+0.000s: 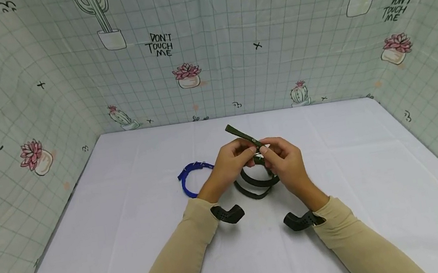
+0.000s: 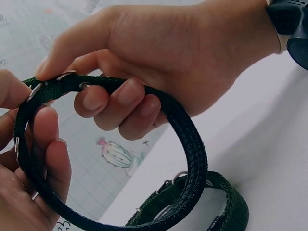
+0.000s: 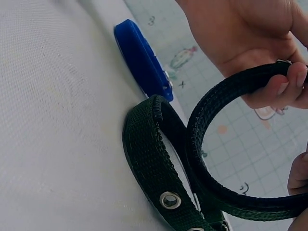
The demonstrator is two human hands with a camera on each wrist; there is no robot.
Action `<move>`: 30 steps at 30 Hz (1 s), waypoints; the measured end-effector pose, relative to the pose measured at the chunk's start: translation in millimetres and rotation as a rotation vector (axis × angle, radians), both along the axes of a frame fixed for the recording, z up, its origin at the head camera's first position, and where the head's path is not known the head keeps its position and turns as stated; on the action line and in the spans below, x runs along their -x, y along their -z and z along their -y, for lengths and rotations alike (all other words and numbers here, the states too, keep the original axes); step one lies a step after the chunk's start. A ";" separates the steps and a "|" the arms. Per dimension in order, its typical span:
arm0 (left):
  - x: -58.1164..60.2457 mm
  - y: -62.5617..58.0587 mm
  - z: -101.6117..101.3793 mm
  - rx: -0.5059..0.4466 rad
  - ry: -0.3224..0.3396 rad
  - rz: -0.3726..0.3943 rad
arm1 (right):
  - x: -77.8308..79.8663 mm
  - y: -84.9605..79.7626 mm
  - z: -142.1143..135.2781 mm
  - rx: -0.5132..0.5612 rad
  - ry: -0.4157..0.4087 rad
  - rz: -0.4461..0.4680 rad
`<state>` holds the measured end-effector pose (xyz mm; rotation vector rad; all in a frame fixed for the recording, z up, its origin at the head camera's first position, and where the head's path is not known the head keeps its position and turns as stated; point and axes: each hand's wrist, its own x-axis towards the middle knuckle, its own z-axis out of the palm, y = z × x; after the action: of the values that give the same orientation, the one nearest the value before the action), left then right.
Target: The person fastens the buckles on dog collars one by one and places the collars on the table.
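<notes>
A dark green webbing collar with metal eyelets and a buckle is closed into a loop and raised off the table between both hands. My left hand grips its band, fingers curled underneath, with the thumb near the metal fittings. On the other side, my right hand pinches the collar by the buckle. The strap's free end points up and to the left in the head view. Below the held loop lies a second dark green collar, also looped, with metal eyelets. Fingers hide part of the buckle.
A blue collar lies looped on the white tabletop, left of the hands. Patterned fabric walls with cactus drawings stand behind and at both sides. Each wrist wears a black camera mount.
</notes>
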<state>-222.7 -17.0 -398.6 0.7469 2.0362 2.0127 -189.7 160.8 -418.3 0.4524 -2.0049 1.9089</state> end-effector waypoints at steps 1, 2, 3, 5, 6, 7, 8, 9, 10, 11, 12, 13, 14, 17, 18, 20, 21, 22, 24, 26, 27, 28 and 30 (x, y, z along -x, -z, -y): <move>-0.4 -0.5 0.1 -0.006 -0.008 0.005 | 0.0 0.3 -0.1 0.004 -0.001 -0.003; -0.8 -1.1 0.2 -0.011 -0.017 0.012 | -0.1 0.4 -0.1 0.012 -0.003 -0.005; -1.1 -1.7 0.3 -0.017 -0.025 0.020 | -0.1 0.7 -0.2 0.019 -0.005 -0.006; -1.7 -2.8 0.5 -0.027 -0.034 0.034 | -0.3 0.6 -0.1 0.043 -0.014 -0.009; -1.6 -2.8 0.5 -0.027 -0.034 0.039 | -0.3 0.8 -0.2 0.051 -0.020 -0.010; -1.6 -2.9 0.5 -0.024 -0.034 0.037 | -0.3 0.8 -0.4 0.055 -0.027 -0.012; -1.7 -3.1 0.6 -0.018 -0.032 0.032 | -0.3 0.6 -0.5 0.056 -0.030 -0.014; -1.7 -3.1 0.6 -0.011 -0.031 0.025 | -0.4 0.6 -0.7 0.056 -0.031 -0.015; -1.8 -3.3 0.5 -0.006 -0.028 0.018 | -0.5 0.1 -0.7 0.055 -0.032 -0.015; -2.0 -3.6 0.4 0.001 -0.025 0.009 | -0.5 -0.4 -0.7 0.051 -0.032 -0.015; -2.1 -3.8 0.4 0.008 -0.025 0.002 | -0.5 -1.0 -0.7 0.042 -0.028 -0.016; -2.3 -4.3 0.3 0.010 -0.024 -0.004 | -0.6 -1.7 -0.7 0.031 -0.022 -0.015; -2.4 -4.8 0.2 0.007 -0.024 -0.007 | -0.6 -2.4 -0.5 0.023 -0.015 -0.015; -2.9 -5.8 0.0 -0.007 -0.037 0.003 | -0.5 -3.7 -0.3 0.019 -0.010 -0.013; -2.8 -5.9 -0.1 -0.013 -0.043 0.009 | -0.4 -4.1 -0.2 0.020 -0.011 -0.014; -2.8 -6.2 -0.4 -0.022 -0.050 0.021 | -0.6 -4.2 -0.1 0.036 -0.022 -0.019; -2.8 -6.2 -0.6 -0.022 -0.052 0.025 | -0.8 -4.3 -0.1 0.042 -0.027 -0.023; -2.9 -6.2 -0.8 -0.024 -0.049 0.028 | -0.9 -4.3 -0.3 0.045 -0.032 -0.027; -3.0 -6.4 -1.3 -0.025 -0.048 0.028 | -1.0 -4.6 -0.5 0.050 -0.041 -0.037; -3.0 -6.2 -1.8 -0.036 -0.051 0.035 | -1.0 -4.8 -0.8 0.054 -0.049 -0.040; -2.9 -5.9 -1.9 -0.041 -0.055 0.041 | -0.7 -4.7 -1.1 0.056 -0.053 -0.039; -2.8 -5.6 -1.9 -0.047 -0.059 0.048 | -0.4 -4.5 -1.4 0.058 -0.057 -0.035; -2.5 -4.8 -1.7 -0.058 -0.065 0.057 | -0.1 -4.4 -1.7 0.059 -0.064 -0.026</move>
<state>-220.2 -15.2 -393.8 0.6334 2.0028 2.1117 -189.6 162.5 -413.9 0.5292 -1.9340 1.9841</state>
